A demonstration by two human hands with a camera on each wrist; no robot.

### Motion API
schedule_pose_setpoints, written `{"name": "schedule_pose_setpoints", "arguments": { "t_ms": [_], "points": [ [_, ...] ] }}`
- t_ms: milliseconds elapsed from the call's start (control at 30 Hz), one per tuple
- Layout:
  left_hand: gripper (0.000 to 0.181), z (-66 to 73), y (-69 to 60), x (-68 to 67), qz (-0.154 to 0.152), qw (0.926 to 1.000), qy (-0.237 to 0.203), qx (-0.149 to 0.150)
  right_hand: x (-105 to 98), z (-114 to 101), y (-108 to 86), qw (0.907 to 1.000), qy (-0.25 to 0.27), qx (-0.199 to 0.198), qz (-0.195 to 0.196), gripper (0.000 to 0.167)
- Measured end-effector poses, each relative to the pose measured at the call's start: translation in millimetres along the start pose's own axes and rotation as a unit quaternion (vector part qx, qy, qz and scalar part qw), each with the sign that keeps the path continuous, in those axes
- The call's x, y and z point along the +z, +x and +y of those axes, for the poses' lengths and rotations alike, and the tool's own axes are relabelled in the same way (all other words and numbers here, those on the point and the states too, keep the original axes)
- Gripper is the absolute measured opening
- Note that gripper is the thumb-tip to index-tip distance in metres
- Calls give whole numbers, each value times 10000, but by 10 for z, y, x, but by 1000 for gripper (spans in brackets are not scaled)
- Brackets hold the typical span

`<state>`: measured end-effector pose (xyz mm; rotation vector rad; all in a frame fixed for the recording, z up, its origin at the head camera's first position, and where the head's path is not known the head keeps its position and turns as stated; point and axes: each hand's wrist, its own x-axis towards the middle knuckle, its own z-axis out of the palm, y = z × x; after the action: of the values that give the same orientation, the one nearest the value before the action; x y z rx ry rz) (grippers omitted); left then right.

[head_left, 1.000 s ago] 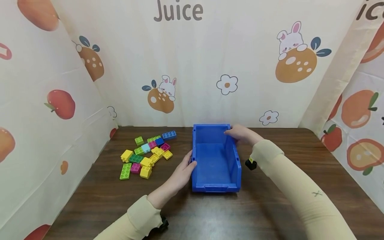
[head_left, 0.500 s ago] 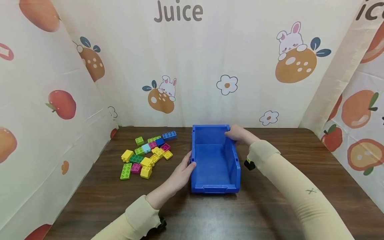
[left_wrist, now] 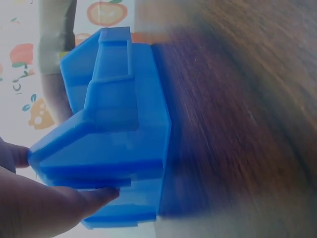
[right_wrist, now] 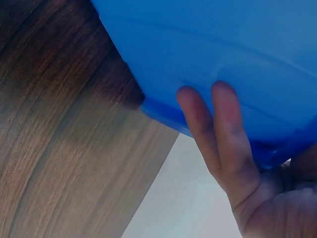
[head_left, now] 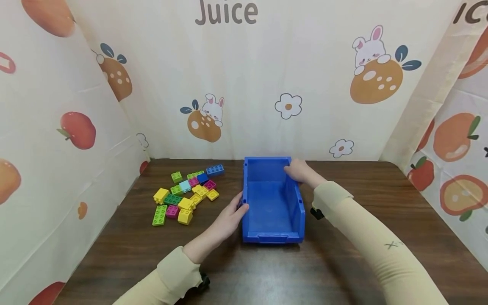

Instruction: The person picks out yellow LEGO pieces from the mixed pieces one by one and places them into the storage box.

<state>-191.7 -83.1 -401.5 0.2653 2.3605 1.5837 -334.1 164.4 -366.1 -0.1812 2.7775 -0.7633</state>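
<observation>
A blue plastic storage bin [head_left: 271,238] with a low front lip stands on the wooden table, its inside bare. My left hand [head_left: 227,220] grips the bin's left wall, thumb over the rim and fingers along the outside. At the back right corner my right hand [head_left: 301,170] holds the other wall, thumb on the rim. In the right wrist view, two fingers [right_wrist: 229,116] lie against the bin's outer side [right_wrist: 163,44]. The left wrist view shows the thumb and a finger on either side of the bin wall [left_wrist: 109,148].
Left of the bin lies a loose group of toy building bricks [head_left: 173,200] in yellow, green, pink and blue. A printed curtain [head_left: 248,84] hangs behind the table [head_left: 354,254] and along both sides.
The bin and both hands have shifted very slightly left. Both hands keep their hold on it, and the bricks lie as before.
</observation>
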Motion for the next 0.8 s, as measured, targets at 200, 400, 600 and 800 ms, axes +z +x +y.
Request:
{"name": "schedule_pose_setpoints", "arguments": {
  "t_ms": [200,400,600,800],
  "points": [
    [70,-39,-60,-118,-131,9996,236,-107,-1,-39,-17,9999,21,83,89,31],
    [60,-70,-185,-228,265,9925,1161,276,3,-16,-2,9998,-12,136,144,32],
    [51,-159,-315,-357,967,9508,2846,747,8,1,1,9998,11,89,201,32],
    [49,-350,-444,-601,1416,9012,3960,1041,28,-21,-17,9999,32,39,123,34]
  ]
}}
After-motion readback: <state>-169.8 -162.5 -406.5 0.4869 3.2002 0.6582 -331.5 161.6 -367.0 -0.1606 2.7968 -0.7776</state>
